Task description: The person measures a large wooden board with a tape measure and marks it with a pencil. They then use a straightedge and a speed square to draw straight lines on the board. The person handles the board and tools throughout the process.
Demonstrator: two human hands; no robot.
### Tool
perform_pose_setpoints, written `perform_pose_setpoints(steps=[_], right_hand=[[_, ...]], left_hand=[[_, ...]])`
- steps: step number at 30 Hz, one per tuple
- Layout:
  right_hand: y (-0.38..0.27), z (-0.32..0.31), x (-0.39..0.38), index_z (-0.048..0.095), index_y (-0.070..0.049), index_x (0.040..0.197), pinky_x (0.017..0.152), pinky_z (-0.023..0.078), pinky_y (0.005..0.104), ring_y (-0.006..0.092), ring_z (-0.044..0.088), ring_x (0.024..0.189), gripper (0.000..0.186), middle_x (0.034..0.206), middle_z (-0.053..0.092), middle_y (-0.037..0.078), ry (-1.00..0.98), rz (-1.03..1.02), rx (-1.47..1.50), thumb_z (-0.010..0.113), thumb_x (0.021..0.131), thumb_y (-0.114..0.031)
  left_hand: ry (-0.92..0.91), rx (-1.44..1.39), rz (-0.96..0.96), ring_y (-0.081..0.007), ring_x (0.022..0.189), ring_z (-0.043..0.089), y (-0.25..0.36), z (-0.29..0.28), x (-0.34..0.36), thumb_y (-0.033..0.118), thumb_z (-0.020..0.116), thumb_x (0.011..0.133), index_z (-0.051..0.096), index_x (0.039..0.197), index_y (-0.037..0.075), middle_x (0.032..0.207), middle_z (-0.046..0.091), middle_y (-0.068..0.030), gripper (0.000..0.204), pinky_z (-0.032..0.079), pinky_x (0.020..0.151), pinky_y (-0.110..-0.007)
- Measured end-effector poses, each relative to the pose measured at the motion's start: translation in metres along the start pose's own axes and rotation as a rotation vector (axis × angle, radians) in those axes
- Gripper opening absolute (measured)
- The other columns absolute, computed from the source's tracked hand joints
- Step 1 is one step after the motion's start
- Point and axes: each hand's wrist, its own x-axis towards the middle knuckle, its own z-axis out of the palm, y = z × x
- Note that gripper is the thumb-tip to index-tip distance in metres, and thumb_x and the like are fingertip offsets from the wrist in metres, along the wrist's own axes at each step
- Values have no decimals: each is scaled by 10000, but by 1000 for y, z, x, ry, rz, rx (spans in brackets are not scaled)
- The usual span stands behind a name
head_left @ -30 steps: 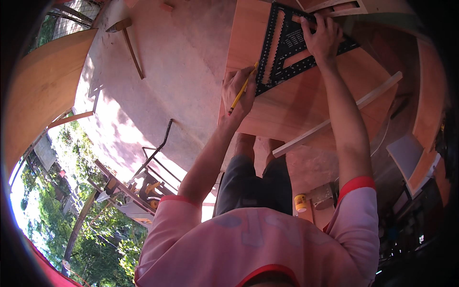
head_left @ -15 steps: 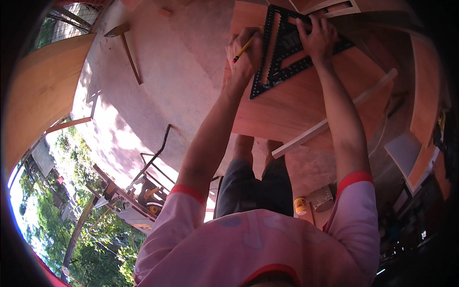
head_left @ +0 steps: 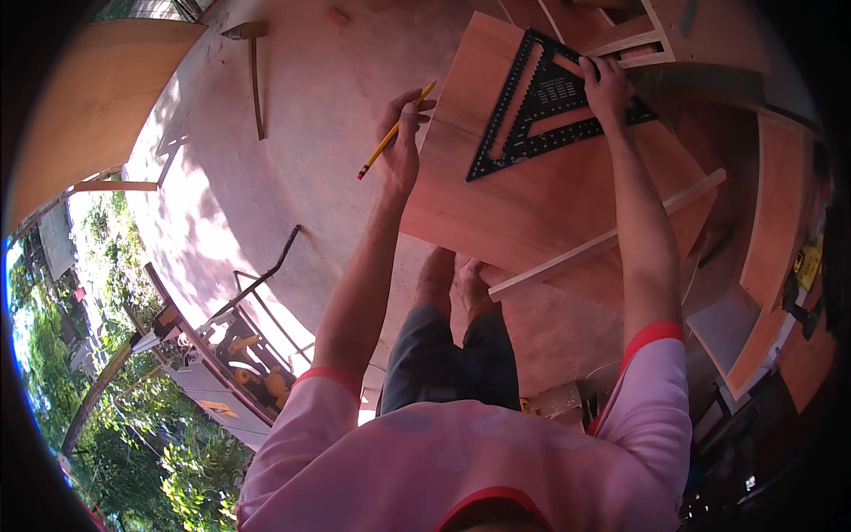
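My left hand (head_left: 403, 133) holds a yellow pencil (head_left: 378, 152) in closed fingers, just off the left edge of a reddish wooden board (head_left: 523, 208). The pencil's eraser end points down toward me and its other end points away. Flat on the board lies a black triangular rafter square (head_left: 548, 96) with slots and toothed edges. At the square's far right side, my right hand (head_left: 607, 91) grips its edge, thumb over the top. The fingertips beneath are partly hidden. A narrow wooden strip (head_left: 567, 263) crosses the board's near right part, below my right forearm.
A mallet (head_left: 253, 66) lies on the concrete floor at the far left. A bent black metal bar (head_left: 275, 268) stands nearer, beside a stand with tools. Wooden panels (head_left: 776, 239) are at the right, with a yellow-and-black tool (head_left: 805, 270). An open wooden frame (head_left: 643, 53) sits beyond the board.
My left hand, with the pencil, has moved left and toward me, away from the rafter square and off the board. My right hand stays on the square. The view has shifted slightly.
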Motion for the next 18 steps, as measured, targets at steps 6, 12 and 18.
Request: perform_pose_setpoints(steps=[6,12,18], right_hand=[[10,-60,21,720,-86,1107,835,557,456,361,706,1022,359,1070,731,120,-59,-117,-23,577,1080,-414],[-61,-236,-25,653,5,1203,868,524,403,320,670,985,355,1108,669,155,-163,-129,179,624,1078,-326],[-106,-401,-178,603,2,1189,891,478,372,250,584,1014,341,1136,576,111,19,61,157,756,1000,-238]], left_hand=[[175,348,-175,-187,969,673,-2,-81,-161,369,456,1141,667,1299,10,1118,775,-124,446,529,898,-356],[-427,697,36,-398,1117,636,-12,-2,-277,179,745,909,627,1275,57,1163,669,-165,404,538,937,-487],[-535,730,82,-459,1073,621,-54,76,-314,158,699,928,483,1404,86,1154,556,-205,528,535,884,-564]])
